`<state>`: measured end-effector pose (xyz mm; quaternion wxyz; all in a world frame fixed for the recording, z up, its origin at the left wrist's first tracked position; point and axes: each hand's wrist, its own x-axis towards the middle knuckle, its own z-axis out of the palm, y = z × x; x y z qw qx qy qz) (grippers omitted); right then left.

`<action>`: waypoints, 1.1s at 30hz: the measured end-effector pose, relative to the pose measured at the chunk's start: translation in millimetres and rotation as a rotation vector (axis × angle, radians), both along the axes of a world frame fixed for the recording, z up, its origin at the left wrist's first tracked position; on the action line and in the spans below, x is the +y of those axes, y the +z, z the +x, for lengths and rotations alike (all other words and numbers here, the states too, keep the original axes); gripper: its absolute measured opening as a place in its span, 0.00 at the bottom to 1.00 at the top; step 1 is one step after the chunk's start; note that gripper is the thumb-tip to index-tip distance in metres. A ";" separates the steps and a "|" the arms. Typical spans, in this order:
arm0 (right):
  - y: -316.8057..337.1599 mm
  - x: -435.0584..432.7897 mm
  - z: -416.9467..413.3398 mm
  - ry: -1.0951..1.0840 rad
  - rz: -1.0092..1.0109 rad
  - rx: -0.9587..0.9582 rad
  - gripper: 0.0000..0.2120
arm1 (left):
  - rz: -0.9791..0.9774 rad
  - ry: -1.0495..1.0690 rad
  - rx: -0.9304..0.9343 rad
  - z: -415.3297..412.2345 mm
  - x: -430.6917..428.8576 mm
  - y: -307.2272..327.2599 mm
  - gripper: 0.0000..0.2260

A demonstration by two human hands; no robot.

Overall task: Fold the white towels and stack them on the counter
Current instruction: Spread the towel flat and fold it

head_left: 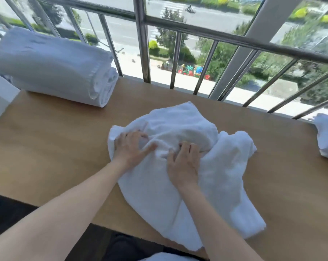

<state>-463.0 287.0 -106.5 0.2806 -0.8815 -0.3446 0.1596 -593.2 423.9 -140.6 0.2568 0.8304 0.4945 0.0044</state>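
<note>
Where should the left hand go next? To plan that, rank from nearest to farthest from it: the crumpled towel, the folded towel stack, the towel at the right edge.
1. crumpled towel: centre, directly under the left hand, touching it.
2. folded towel stack: back left.
3. towel at the right edge: far right, clearly farthest.
</note>
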 end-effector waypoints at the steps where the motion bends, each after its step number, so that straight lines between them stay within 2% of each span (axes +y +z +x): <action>1: -1.9 5.6 -7.9 -0.047 -0.023 0.005 0.15 | 0.028 -0.026 0.005 -3.8 9.4 -5.0 0.35; 5: -13.3 24.7 -39.2 -0.152 -0.089 0.023 0.25 | -0.030 -0.068 -0.058 -26.2 50.7 -15.7 0.31; 8: -25.2 34.8 -56.0 -0.139 -0.210 -0.017 0.32 | -0.073 -0.158 0.032 -45.8 78.9 -13.6 0.35; 11: -38.7 44.5 -65.6 -0.013 -0.416 -0.026 0.35 | -0.307 -0.150 0.095 -64.5 98.6 -8.9 0.36; 14: -48.3 51.1 -71.8 0.111 -0.537 -0.037 0.37 | -0.510 -0.143 0.023 -88.6 103.6 -6.9 0.28; 17: -55.4 50.1 -71.5 0.172 -0.565 -0.088 0.38 | -0.516 -0.106 -0.035 -120.1 99.7 -10.7 0.15; 22: -64.3 40.3 -65.2 0.215 -0.564 -0.183 0.39 | -0.545 -0.024 -0.147 -139.0 91.7 -8.6 0.16; 26: -68.4 32.3 -55.7 0.234 -0.558 -0.207 0.38 | -0.753 0.174 -0.437 -103.2 98.2 5.4 0.23; 30: -66.0 5.1 -26.4 0.252 -0.588 -0.202 0.36 | -0.982 0.254 -0.493 -62.2 83.9 5.3 0.14; 33: -58.3 -24.7 5.1 0.238 -0.615 -0.183 0.35 | -1.006 0.230 -0.472 -47.7 60.0 -4.9 0.08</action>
